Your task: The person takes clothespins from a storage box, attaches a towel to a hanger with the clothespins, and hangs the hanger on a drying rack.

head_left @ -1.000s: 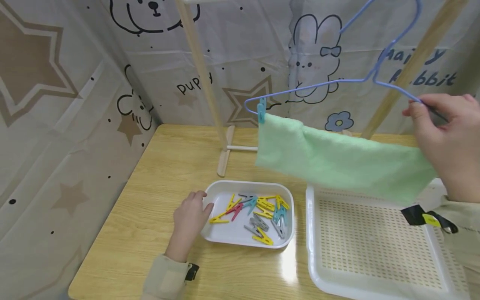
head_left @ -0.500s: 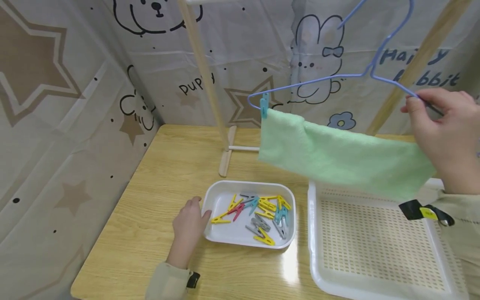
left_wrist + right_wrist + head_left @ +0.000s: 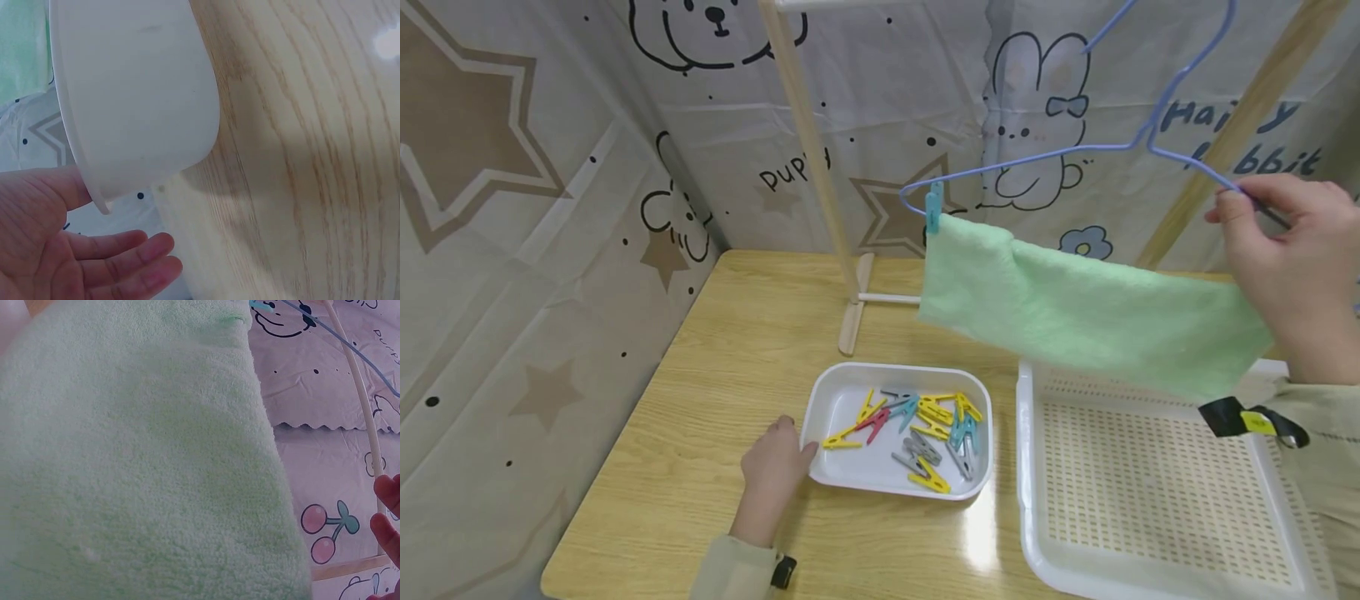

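At the right of the head view my right hand (image 3: pixel 1292 267) pinches the right end of a blue clothes hanger (image 3: pixel 1060 152) between thumb and fingers. A light green towel (image 3: pixel 1090 300) hangs folded from it, its right end partly behind that hand. One blue clothespin (image 3: pixel 933 208) clips the towel's left corner to the hanger. Lower down, my left hand (image 3: pixel 773 475) is at the left end of a white tray (image 3: pixel 887 483) of yellow, red, grey and blue clothespins. Its thumb (image 3: pixel 72 186) lies at the tray's rim, while the other fingers (image 3: pixel 128 256) extend loosely outside, apart from the wall.
A large white perforated basket (image 3: pixel 1028 500) stands to the right of the tray. Behind them rises a wooden rack with posts (image 3: pixel 808 137) and a foot (image 3: pixel 850 325) on the table (image 3: pixel 647 467). Printed cloth (image 3: pixel 550 275) walls the left and back.
My left hand has drawn back slightly from over the tray to its left rim. The hanger and towel have shifted a little right and up in view, still in my right hand.
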`<state>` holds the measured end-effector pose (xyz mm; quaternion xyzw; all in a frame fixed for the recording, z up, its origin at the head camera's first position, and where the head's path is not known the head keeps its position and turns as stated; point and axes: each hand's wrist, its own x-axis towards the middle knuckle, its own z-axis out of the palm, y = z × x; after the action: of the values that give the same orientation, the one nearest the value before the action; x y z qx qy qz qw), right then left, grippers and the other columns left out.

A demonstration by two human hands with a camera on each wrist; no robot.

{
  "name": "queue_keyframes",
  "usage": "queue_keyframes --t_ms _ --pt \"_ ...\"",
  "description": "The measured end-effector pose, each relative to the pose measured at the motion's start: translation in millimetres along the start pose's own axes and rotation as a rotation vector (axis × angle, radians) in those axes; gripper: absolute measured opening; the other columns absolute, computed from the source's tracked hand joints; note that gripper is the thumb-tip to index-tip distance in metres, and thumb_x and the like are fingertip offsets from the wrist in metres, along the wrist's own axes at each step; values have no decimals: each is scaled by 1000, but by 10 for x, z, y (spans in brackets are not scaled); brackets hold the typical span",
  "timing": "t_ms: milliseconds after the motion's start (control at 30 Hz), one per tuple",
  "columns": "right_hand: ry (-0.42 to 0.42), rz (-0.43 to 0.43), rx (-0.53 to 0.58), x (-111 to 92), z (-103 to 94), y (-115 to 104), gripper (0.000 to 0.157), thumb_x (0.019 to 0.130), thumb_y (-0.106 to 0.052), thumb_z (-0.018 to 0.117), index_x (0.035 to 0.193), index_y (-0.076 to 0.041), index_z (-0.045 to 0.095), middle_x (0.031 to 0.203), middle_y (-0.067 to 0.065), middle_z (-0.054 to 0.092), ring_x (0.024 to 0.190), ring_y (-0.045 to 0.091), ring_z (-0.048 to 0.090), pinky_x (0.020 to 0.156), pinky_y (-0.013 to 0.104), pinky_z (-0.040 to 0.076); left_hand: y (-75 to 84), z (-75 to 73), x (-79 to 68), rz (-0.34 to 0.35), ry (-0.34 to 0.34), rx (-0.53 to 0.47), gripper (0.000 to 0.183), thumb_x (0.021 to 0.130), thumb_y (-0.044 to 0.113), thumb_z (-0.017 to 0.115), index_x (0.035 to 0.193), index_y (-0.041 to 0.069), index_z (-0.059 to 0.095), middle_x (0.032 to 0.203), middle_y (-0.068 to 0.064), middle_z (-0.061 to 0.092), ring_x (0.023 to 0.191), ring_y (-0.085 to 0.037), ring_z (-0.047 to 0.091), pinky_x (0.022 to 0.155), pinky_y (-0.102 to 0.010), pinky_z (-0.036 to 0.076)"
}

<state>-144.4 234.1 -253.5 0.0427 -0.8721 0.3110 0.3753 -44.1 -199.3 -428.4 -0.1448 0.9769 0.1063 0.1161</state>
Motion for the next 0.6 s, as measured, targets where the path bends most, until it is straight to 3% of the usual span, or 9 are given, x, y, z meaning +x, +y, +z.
queue_keyframes --t_ms 200,400,500,600 --pt "-13 51 -26 17 2 13 36 90 -26 48 92 6 64 82 -3 61 81 -8 29 85 24 27 -24 49 15 -19 -43 -20 52 80 32 65 109 -10 50 77 -13 56 65 -26 56 54 -39 46" --pt "-19 27 -48 73 31 7 36 91 -24 46 94 7 63 89 25 62 81 -7 31 84 25 28 -29 44 -10 -16 -55 -39 50 80 32 64 105 -10 51 75 -13 56 64 -25 54 54 -40 46" --pt "-23 28 -63 114 43 1 36 91 -24 45 95 7 63 89 26 62 83 5 40 85 23 29 -27 39 -22 -12 -62 -51 51 81 32 63 106 -10 51 74 -13 55 63 -24 53 53 -38 45" --pt "-31 32 -76 164 52 -8 37 92 -26 45 96 7 63 90 25 62 78 5 43 84 21 31 -23 41 -24 -17 -75 -56 51 81 32 63 107 -11 50 72 -11 55 61 -22 52 52 -36 44"
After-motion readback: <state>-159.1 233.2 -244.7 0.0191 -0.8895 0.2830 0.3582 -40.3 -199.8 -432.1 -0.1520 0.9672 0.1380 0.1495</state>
